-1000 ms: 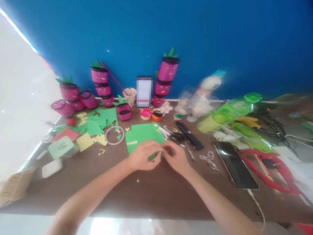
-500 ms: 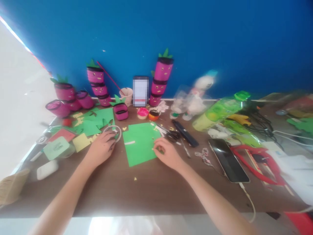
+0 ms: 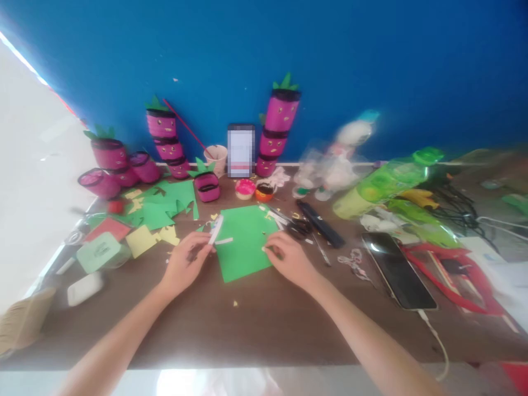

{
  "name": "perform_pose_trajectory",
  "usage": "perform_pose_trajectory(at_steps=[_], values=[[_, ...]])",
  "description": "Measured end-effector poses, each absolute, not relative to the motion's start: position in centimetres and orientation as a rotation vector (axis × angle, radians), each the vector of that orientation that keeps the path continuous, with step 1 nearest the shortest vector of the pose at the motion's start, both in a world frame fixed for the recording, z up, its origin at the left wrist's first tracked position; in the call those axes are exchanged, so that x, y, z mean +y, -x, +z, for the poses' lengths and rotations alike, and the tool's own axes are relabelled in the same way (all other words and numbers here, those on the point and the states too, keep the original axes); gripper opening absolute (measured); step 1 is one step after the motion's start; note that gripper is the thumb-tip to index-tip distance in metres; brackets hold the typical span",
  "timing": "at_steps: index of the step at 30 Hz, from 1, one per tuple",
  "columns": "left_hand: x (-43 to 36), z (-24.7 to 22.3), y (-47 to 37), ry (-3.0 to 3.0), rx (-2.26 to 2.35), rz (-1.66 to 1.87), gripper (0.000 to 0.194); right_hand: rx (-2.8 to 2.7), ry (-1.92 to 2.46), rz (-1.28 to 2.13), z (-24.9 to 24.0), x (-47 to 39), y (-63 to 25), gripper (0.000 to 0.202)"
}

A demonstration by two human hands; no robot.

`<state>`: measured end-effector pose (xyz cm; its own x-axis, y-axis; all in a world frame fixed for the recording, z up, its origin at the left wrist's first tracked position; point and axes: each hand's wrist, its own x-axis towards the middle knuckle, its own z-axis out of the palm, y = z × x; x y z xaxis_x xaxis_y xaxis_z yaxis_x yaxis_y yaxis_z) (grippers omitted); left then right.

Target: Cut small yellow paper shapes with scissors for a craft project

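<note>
My left hand (image 3: 187, 263) grips a thin white roll of tape (image 3: 216, 230), turned nearly edge-on above the left edge of a green sheet (image 3: 245, 256). A short white strip (image 3: 224, 241) lies across that edge, close to my left fingertips. My right hand (image 3: 291, 257) rests at the sheet's right edge with its fingers curled and the tips together. What those fingertips hold, if anything, is too small to make out. Beyond the right hand lie black-handled scissors (image 3: 297, 226).
Purple cups with faces and green leaves (image 3: 282, 113) stand along the blue wall, some stacked. A screen (image 3: 241, 151) leans between them. Green scraps (image 3: 165, 206) and a pale green box (image 3: 101, 252) are on the left. A phone (image 3: 398, 272) and green bottle (image 3: 383, 184) lie right.
My left hand has moved right, closer to the green sheet, and the tape roll has turned from face-on to nearly edge-on. My right hand has stayed at the sheet's right edge.
</note>
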<state>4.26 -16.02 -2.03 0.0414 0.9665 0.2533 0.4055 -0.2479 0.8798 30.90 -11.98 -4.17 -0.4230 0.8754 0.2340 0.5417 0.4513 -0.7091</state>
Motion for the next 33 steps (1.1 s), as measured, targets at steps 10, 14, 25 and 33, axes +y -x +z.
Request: perform_pose_trajectory(at_steps=[10, 14, 25, 33], values=[[-16.9, -2.0, -4.7, -1.848, 1.23, 1.109, 0.01, -2.136, 1.141, 0.621, -3.7, -12.7, -30.5, 0.008], [-17.1, -2.0, -5.0, -1.896, 1.174, 1.078, 0.012, -2.11, 1.117, 0.663, -3.6, -13.0, -30.2, 0.007], [-17.5, -1.8, -5.1, -2.015, 1.036, 1.164, 0.017, -2.101, 1.234, 0.657, -3.9, -12.7, -30.4, 0.01], [-17.6, -1.6, -5.1, -2.139, 1.003, 1.211, 0.022, -2.112, 1.255, 0.6, -3.8, -12.6, -30.5, 0.005]])
